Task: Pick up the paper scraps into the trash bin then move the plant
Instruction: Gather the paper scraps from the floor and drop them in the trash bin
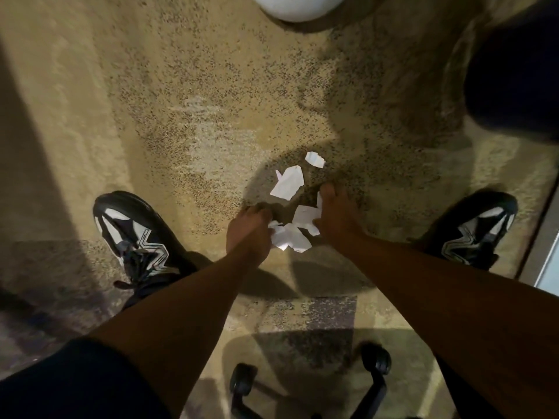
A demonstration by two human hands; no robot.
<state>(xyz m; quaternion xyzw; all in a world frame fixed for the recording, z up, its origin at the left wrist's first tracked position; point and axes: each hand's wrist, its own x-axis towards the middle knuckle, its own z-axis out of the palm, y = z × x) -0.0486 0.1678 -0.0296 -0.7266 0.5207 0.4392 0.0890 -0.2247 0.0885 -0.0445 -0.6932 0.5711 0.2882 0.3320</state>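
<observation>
White paper scraps lie on the speckled carpet between my feet. My left hand (249, 226) grips a crumpled bunch of scraps (290, 238) at its fingertips. Just right of it, my right hand (335, 213) curls its fingers round another scrap (305, 216). A larger loose scrap (287, 181) and a small one (314, 159) lie on the carpet just beyond both hands. A white rounded pot (298, 6) shows at the top edge; the plant itself is out of view. A dark rounded shape (514, 77) at the upper right may be the trash bin.
My two black-and-white shoes (133, 234) (475, 234) stand on either side of the scraps. A black office chair base with castors (305, 385) sits behind me at the bottom. A pale edge (547, 261) runs along the right side.
</observation>
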